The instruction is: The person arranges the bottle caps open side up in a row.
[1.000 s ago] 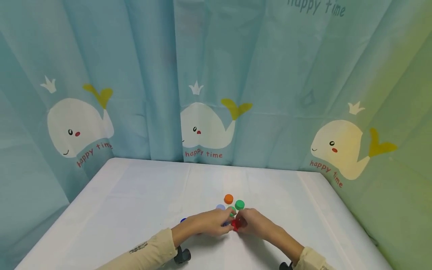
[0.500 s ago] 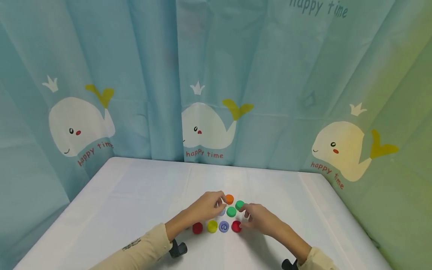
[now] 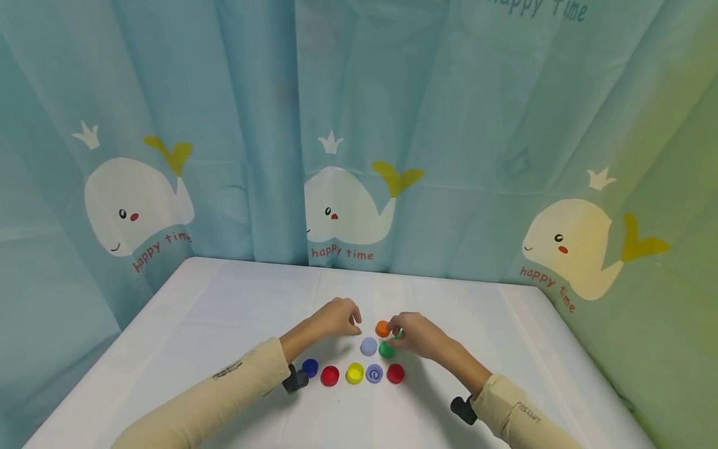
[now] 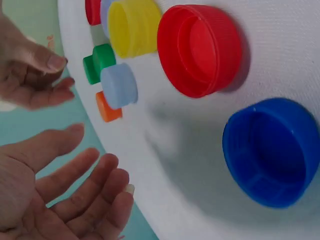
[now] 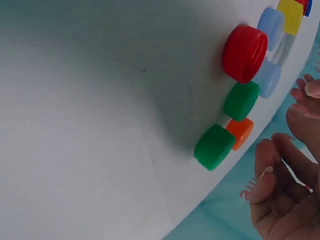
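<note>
Several plastic bottle caps lie on the white table. The nearer row runs from a blue cap (image 3: 310, 368) and a red cap (image 3: 330, 375) through a yellow cap (image 3: 354, 373) and a lilac cap (image 3: 374, 373) to a second red cap (image 3: 395, 373). Behind it are a pale blue cap (image 3: 368, 347), a green cap (image 3: 386, 349) and an orange cap (image 3: 382, 328); another green cap (image 5: 215, 147) is partly hidden in the head view. My left hand (image 3: 338, 317) hovers left of the orange cap, fingers loosely bent and holding nothing. Above the green caps hangs my right hand (image 3: 419, 333), its fingers relaxed with nothing between them.
The white table (image 3: 252, 299) backs onto a blue-green curtain (image 3: 359, 93) printed with whales. A black wrist mount (image 3: 295, 378) sits under the left sleeve, close to the blue cap; another black wrist mount (image 3: 463, 410) is under the right sleeve.
My left hand has moved back and away from the orange cap. My right hand has lifted off the red cap and shifted back over the green caps. The near row has come into full view.
</note>
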Demonstrator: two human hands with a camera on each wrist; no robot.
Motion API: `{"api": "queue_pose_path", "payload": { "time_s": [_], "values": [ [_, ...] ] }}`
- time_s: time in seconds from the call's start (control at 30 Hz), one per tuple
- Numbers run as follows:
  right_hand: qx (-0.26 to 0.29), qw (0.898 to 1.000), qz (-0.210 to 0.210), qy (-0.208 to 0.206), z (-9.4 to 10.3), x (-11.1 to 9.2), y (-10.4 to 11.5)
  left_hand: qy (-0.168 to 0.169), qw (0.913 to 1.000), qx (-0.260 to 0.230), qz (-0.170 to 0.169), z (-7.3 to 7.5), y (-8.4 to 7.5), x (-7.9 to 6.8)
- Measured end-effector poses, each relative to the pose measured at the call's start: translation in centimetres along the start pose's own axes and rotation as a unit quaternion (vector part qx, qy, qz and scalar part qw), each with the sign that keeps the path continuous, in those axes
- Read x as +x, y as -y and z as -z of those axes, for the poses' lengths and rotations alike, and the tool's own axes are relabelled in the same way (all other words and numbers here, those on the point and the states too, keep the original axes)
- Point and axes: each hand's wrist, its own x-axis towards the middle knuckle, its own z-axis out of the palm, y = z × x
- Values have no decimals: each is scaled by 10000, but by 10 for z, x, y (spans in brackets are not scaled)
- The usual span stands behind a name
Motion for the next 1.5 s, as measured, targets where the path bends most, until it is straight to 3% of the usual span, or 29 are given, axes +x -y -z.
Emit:
{"api": "queue_pose_path", "payload": {
  "time_s": [0.27, 0.4, 0.67, 0.97, 1.07, 1.23, 1.4, 1.5],
  "values": [
    [-570, 9979, 268, 167, -8, 13, 8, 570, 9982, 175, -4, -10, -10, 6],
    [-830, 9955, 426, 168, -13, 15, 9, 662, 9972, 358, 14, -13, -15, 7],
    [-845, 9928, 850, 22, -17, 18, 8, 805, 9948, 630, -35, -14, -18, 9],
    [-914, 9919, 876, -61, -22, 21, 4, 867, 9940, 666, -37, -16, -15, 10],
    [-896, 9913, 957, -103, -22, 20, 3, 783, 9957, 487, -70, -16, -13, 8],
    [-818, 9906, 1052, -321, -18, 18, 3, 540, 9981, -312, -18, -14, -7, 6],
    [-284, 9947, 906, -405, -13, 17, 5, 158, 9969, -775, 41, -12, -2, 6],
    [-17, 9942, 926, -551, -12, 17, 5, -173, 9954, -940, -87, -13, 1, 6]
  ]
}}
